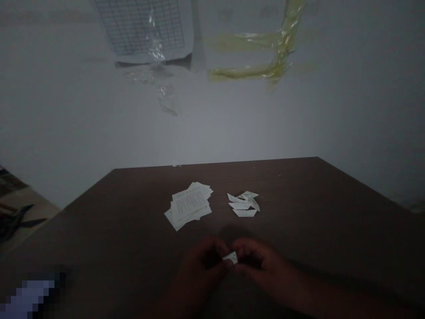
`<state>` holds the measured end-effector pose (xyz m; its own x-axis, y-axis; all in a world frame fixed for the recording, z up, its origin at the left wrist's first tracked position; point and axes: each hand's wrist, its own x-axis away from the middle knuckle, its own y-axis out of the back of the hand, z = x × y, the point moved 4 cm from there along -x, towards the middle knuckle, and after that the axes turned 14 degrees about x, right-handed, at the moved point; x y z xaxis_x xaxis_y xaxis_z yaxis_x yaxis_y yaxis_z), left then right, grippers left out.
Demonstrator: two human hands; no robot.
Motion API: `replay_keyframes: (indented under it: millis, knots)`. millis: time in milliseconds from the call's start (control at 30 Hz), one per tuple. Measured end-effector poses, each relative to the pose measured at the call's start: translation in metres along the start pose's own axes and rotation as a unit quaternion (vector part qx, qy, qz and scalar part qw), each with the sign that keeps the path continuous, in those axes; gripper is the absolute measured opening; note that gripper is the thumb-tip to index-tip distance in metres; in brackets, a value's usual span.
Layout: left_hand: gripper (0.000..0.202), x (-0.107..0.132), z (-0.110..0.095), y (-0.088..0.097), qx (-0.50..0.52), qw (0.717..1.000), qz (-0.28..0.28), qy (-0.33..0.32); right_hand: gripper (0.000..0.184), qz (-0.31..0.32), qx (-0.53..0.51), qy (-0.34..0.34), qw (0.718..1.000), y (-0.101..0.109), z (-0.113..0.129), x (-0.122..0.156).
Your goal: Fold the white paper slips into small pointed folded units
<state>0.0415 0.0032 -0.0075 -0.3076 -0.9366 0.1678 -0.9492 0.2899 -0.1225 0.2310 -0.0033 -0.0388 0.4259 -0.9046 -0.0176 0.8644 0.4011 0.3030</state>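
My left hand (pixel 202 261) and my right hand (pixel 255 261) meet low over the dark brown table (pixel 315 208), fingers curled together. Between their fingertips sits a small folded piece of white paper (pixel 230 257), pinched from both sides. Beyond the hands lies a loose stack of printed white paper slips (pixel 190 205). To its right is a small heap of folded white paper pieces (pixel 244 204). The light is dim and the fingers show only as dark shapes.
A pale wall (pixel 348 102) rises behind the table, with a gridded sheet (pixel 142 26) and yellowish tape strips (pixel 262 57) stuck to it. At the left, floor and dark objects (pixel 13 217) show. A blurred patch (pixel 29 297) sits at the bottom left.
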Motion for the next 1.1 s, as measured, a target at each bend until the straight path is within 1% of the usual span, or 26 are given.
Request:
replay_keyframes:
  millis: [67,167,300,400,533,667,733,767,867,900,933,967,1000,1100]
  knots:
    - [0.025,0.0,-0.002,-0.001,-0.019,0.999,0.014,-0.028,0.02,-0.002,0.059,0.02,0.998,0.004,0.002,0.0]
    - [0.016,0.001,-0.001,-0.001,-0.065,0.995,0.028,-0.063,0.025,-0.002,0.123,0.042,0.992,0.008,0.005,0.002]
    - [0.014,0.001,0.005,-0.002,-0.105,0.992,0.041,-0.058,0.039,-0.013,0.158,0.033,0.987,0.009,0.004,0.004]
    - [0.015,0.0,0.005,-0.003,-0.145,0.986,0.049,-0.059,0.044,-0.013,0.173,0.031,0.984,0.01,0.005,0.005]
    - [0.011,0.003,-0.001,-0.005,-0.162,0.98,0.059,-0.094,0.041,-0.001,0.191,0.015,0.981,0.011,0.008,0.005]
    - [0.015,0.006,-0.005,-0.006,-0.142,0.98,0.07,-0.119,0.03,0.006,0.208,0.01,0.978,0.011,0.008,0.008]
    - [0.017,0.005,-0.004,-0.005,-0.11,0.986,0.071,-0.105,0.026,0.009,0.216,0.018,0.976,0.011,0.006,0.01]
    - [0.017,0.004,-0.002,-0.004,-0.086,0.99,0.069,-0.087,0.023,0.009,0.218,0.025,0.976,0.011,0.006,0.011]
    - [0.018,0.0,0.007,-0.001,-0.005,0.998,0.069,-0.005,0.017,0.008,0.216,0.046,0.975,0.011,0.006,0.013]
    - [0.019,0.0,0.009,-0.001,0.013,0.997,0.073,0.015,0.017,0.01,0.214,0.052,0.975,0.01,0.007,0.013]
    - [0.02,-0.001,0.01,-0.001,0.017,0.997,0.078,0.021,0.017,0.014,0.212,0.057,0.976,0.009,0.007,0.013]
    - [0.02,-0.001,0.01,-0.001,0.003,0.996,0.086,0.011,0.017,0.021,0.21,0.06,0.976,0.008,0.008,0.012]
    - [0.02,-0.001,0.008,-0.001,-0.027,0.995,0.094,-0.013,0.018,0.027,0.21,0.062,0.975,0.007,0.007,0.011]
    - [0.023,0.003,-0.001,-0.003,-0.142,0.977,0.119,-0.108,0.02,0.027,0.223,0.08,0.971,0.007,0.006,0.009]
